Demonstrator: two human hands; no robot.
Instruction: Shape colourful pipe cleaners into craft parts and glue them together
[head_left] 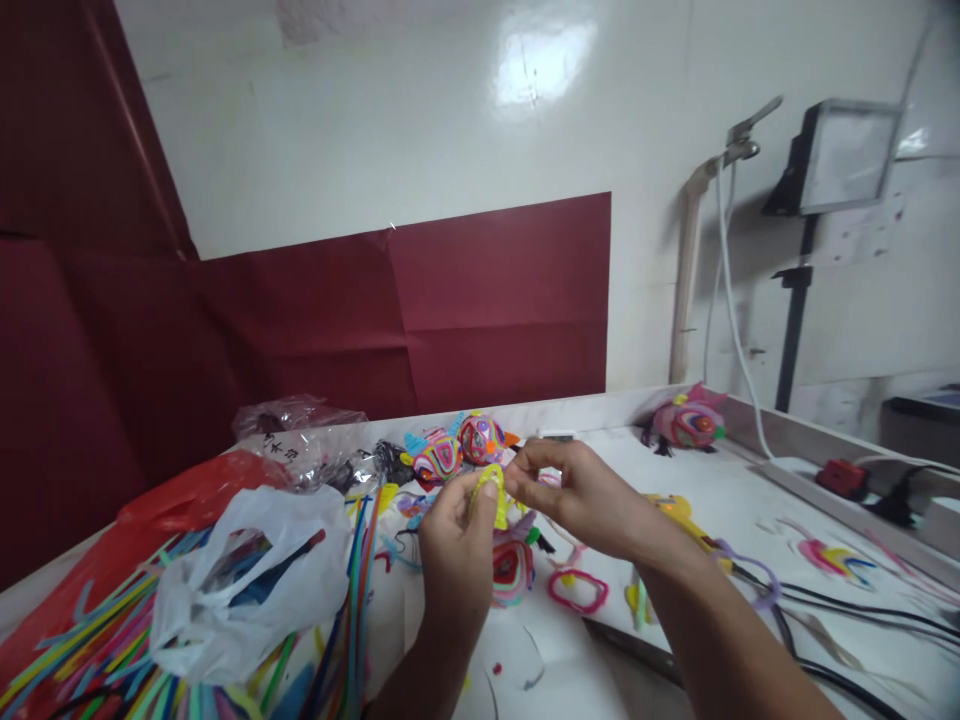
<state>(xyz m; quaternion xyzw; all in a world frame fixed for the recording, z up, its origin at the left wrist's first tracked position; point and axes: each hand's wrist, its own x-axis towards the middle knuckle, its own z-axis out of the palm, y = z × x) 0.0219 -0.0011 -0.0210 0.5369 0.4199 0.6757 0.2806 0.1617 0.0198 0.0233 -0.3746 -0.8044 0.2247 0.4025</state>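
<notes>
A small yellow shape that looks bent from fuzzy pipe cleaner [500, 505] is raised over the white table. My left hand [456, 545] pinches it between thumb and fingers. At its upper right edge, the fingertips of my right hand [581, 495] are pressed together on it; the exact contact is partly hidden. Just below is a round, coiled pipe-cleaner piece [512, 572] in red, pink and teal, partly covered by my left hand. Behind my hands sit two multicoloured coiled pieces, one striped [436, 455] and one with an orange tip [482, 438]. A pink pipe-cleaner loop [577, 592] lies below my right hand.
Loose pipe cleaners [112, 650], a white plastic bag [251, 580] and a red bag [199, 492] crowd the left. A yellow-handled tool [679, 510] lies right, with black cables [832, 605]. Another coiled pink piece [686, 420] stands at the back right corner.
</notes>
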